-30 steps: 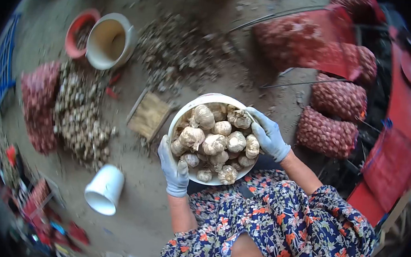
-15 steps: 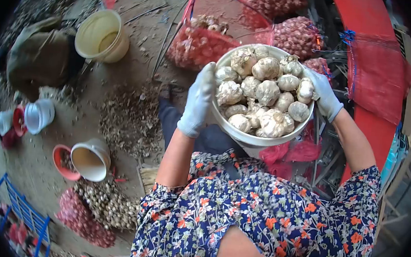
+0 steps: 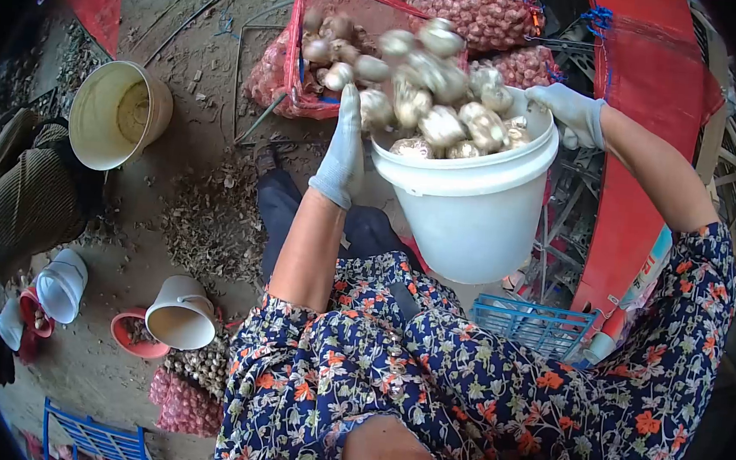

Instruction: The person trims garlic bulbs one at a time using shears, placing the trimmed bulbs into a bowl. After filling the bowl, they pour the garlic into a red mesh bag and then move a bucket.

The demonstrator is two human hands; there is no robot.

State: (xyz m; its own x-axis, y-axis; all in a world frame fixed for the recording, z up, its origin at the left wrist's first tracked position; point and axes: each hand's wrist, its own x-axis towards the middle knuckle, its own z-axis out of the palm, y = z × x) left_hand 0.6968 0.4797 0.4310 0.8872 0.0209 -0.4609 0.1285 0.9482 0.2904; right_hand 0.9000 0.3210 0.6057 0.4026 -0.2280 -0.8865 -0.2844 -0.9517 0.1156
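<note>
A white bucket [image 3: 470,229] is tipped away from me, its base toward my body. Garlic bulbs [image 3: 442,126] are tumbling over its far rim, blurred by motion. They fall toward a red mesh bag [image 3: 268,71] whose mouth is spread on a frame and which has garlic inside. My left hand [image 3: 345,152], in a pale glove, presses along the bucket's left side with its fingers up. Also gloved, my right hand [image 3: 569,114] grips the rim at the right, its fingers partly hidden.
Filled mesh bags [image 3: 480,14] lie beyond the bucket, beside a red metal beam [image 3: 641,165]. At left stand an empty cream bucket [image 3: 122,115] and a crouching person [image 3: 29,195]. More buckets [image 3: 182,312], a red basin [image 3: 137,333] and a blue crate [image 3: 533,325] are nearby.
The bucket has tilted from upright to forward, and bulbs now spill over its far edge toward the mesh bag. My right hand has risen with the rim; the view has shifted.
</note>
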